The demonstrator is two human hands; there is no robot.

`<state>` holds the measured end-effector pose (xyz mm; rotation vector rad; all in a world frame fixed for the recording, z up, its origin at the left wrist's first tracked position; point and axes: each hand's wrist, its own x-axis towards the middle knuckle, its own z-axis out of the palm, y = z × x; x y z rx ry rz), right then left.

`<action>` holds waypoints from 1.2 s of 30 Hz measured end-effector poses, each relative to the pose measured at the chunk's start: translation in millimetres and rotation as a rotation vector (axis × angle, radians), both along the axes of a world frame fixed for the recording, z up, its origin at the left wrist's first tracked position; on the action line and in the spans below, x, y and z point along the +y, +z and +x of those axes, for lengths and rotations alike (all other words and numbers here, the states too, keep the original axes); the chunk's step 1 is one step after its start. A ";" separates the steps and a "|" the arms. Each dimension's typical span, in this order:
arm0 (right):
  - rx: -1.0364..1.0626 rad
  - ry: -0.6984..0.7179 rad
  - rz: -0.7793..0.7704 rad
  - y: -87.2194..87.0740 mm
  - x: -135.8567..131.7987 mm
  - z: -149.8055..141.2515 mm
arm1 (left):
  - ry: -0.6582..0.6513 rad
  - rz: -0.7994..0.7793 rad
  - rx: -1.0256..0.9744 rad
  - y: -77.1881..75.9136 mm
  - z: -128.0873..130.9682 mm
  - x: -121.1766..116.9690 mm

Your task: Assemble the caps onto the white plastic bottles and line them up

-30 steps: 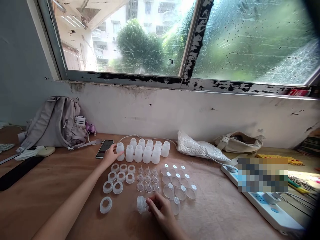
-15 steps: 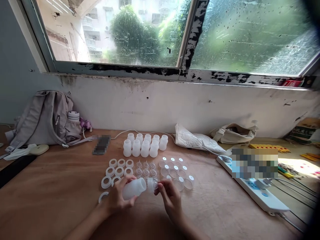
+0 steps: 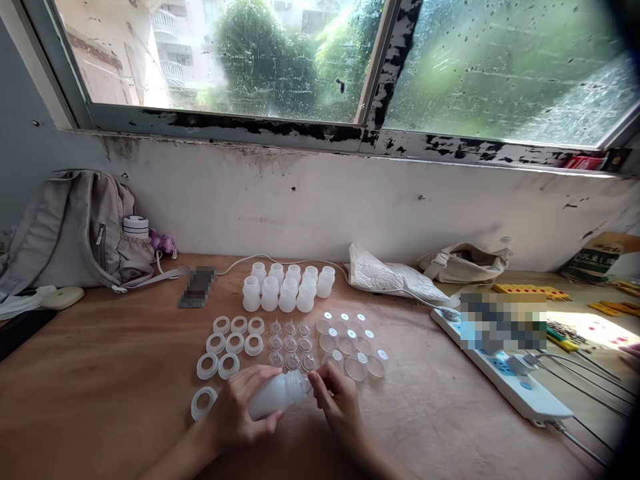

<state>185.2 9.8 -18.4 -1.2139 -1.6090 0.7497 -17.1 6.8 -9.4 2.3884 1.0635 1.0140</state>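
My left hand (image 3: 247,403) is wrapped around a frosted white baby bottle (image 3: 273,398), tilted with its mouth to the right. A clear threaded collar piece (image 3: 296,385) sits at the bottle's mouth. My right hand (image 3: 334,393) pinches the clear nipple-like tip of that piece between thumb and fingers. Just beyond my hands lie white screw rings (image 3: 235,343), clear silicone nipples (image 3: 289,343) and clear round covers (image 3: 355,367) with white dots, all in rows. One ring (image 3: 203,403) is beside my left wrist. Several more bottles (image 3: 287,295) stand upright behind them.
A grey backpack (image 3: 70,227) and a phone (image 3: 197,287) are at the left. Toward the wall are a white padded bag (image 3: 387,275) and a beige pouch (image 3: 465,265). A power strip (image 3: 540,403) with cables runs along the right. Fingers (image 3: 634,351) show at the right edge.
The clear collar piece, apart from the bottle before, now meets its mouth. Both hands have come closer together. The view has shifted slightly.
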 end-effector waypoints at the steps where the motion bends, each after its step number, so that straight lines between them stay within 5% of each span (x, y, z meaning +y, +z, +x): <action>1: -0.036 -0.015 0.019 0.8 0.1 0.2 | -0.012 0.002 0.008 -0.4 0.0 -0.4; 11: -0.138 0.224 0.008 21.1 0.9 11.3 | -0.039 0.033 0.017 0.1 -0.8 -1.8; 26: -0.192 0.240 -0.018 24.9 0.5 11.5 | -0.077 -0.103 -0.036 3.6 0.2 -3.4; 31: -0.051 0.191 -0.043 19.8 0.4 10.0 | -0.087 -0.433 -0.238 8.4 7.4 -3.2; 36: 0.220 0.393 -0.135 29.7 -2.9 7.2 | -0.241 -0.890 -0.518 15.0 13.3 -2.7</action>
